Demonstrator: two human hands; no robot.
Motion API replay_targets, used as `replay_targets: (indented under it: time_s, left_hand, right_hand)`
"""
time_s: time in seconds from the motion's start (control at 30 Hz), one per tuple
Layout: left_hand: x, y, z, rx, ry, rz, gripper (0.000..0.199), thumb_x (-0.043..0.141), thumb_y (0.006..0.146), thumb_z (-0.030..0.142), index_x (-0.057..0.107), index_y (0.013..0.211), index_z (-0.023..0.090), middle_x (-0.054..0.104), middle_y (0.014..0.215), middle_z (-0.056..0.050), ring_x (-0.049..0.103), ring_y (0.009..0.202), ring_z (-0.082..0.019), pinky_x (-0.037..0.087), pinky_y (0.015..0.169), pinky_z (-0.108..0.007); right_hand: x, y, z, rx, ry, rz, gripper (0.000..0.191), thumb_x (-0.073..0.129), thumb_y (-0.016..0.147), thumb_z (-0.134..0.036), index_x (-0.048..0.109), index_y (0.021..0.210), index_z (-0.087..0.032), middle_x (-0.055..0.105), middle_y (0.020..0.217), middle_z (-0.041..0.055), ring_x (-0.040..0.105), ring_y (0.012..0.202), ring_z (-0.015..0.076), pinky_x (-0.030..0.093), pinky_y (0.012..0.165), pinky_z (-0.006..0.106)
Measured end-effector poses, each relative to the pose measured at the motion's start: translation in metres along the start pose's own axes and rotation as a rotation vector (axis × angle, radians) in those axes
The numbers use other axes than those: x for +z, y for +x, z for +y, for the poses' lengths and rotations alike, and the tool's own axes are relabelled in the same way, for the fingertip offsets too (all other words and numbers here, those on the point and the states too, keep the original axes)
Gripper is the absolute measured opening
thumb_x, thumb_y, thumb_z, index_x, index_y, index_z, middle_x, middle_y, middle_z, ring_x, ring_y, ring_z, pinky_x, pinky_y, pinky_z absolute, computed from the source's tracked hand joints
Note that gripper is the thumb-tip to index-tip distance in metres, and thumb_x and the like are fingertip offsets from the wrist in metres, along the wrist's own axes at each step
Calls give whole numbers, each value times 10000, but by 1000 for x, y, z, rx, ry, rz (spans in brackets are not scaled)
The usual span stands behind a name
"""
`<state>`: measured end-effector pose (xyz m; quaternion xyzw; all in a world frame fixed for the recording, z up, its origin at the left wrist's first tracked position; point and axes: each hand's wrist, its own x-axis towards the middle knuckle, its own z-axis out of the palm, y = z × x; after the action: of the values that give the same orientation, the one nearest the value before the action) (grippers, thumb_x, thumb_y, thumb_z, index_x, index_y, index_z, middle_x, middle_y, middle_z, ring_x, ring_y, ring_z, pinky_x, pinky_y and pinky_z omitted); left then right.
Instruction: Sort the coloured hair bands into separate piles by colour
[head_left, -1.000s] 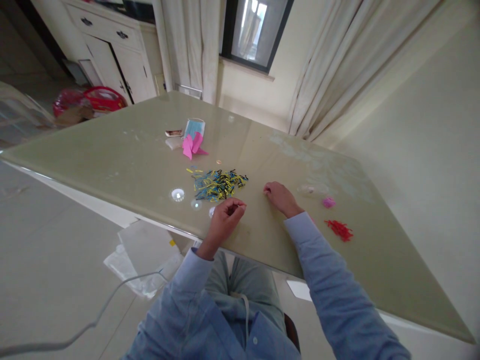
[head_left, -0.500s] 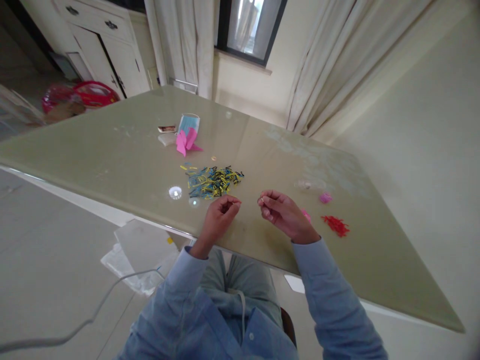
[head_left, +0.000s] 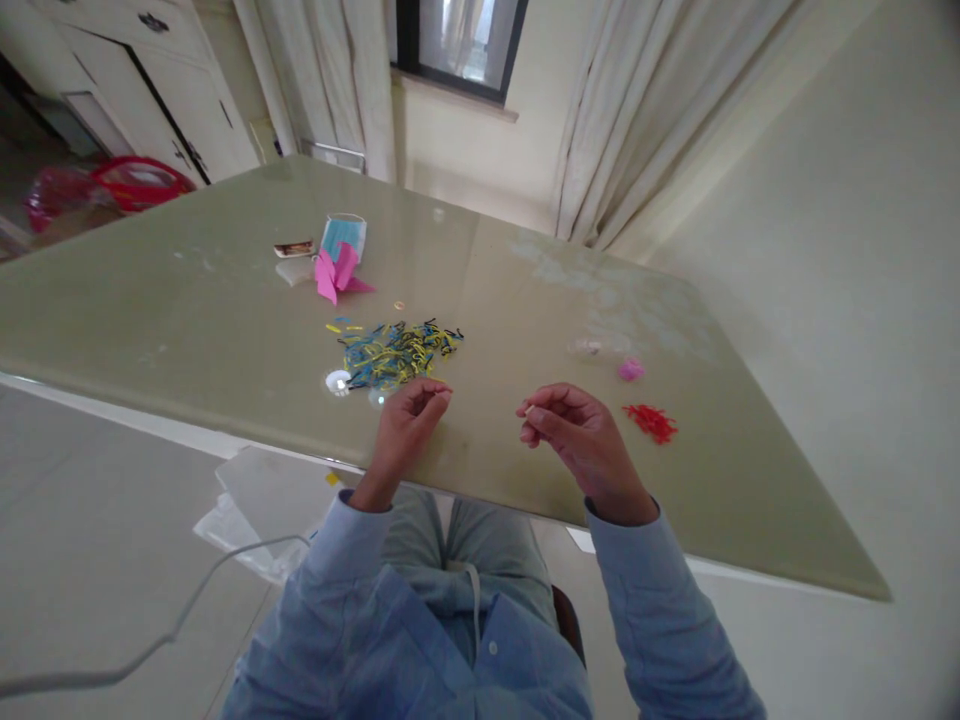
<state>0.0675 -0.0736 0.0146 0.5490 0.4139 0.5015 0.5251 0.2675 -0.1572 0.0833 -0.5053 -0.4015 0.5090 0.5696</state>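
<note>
- Holds left hand (head_left: 411,410) at the near side of a loose pile of blue, yellow and black strips (head_left: 397,350), thumb and fingers drawn together; can't make out anything gripped.
- Holds right hand (head_left: 555,415) well apart from left, thumb pressed toward curled fingers; can't make out whether anything tiny sits between.
- Right of right hand, on table (head_left: 487,300): red pile (head_left: 651,423), with pink lump (head_left: 631,370) just behind.
- Beyond the mixed pile: pink folded piece (head_left: 339,272) against blue mask (head_left: 344,235).

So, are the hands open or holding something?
Left hand: pinched closed; can't tell if it holds anything.
Right hand: pinched closed; anything held is too small to tell.
</note>
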Motion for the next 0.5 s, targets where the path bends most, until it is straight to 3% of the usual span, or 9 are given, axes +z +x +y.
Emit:
replay_targets:
  time_s: [0.27,0.5]
  left_hand:
    - [-5,-4,-4,-23,25,39,182,747,759,348,719,846,191,571,612,33,447,512,-93,331,454,-206]
    - [-7,-4,-9,-67,74,36,235,746,770,390,731,896,192,539,587,51,433,495,-85,340,433,-192]
  right_hand:
    - [-40,-38,12,6,72,219,262,875,696,-361,704,811,-200,738,735,9,611,549,99,486,522,229]
    - [-93,-78,31,33,-53,543,355,904,633,-428,703,799,-188,723,724,13,599,545,102,484,508,219]
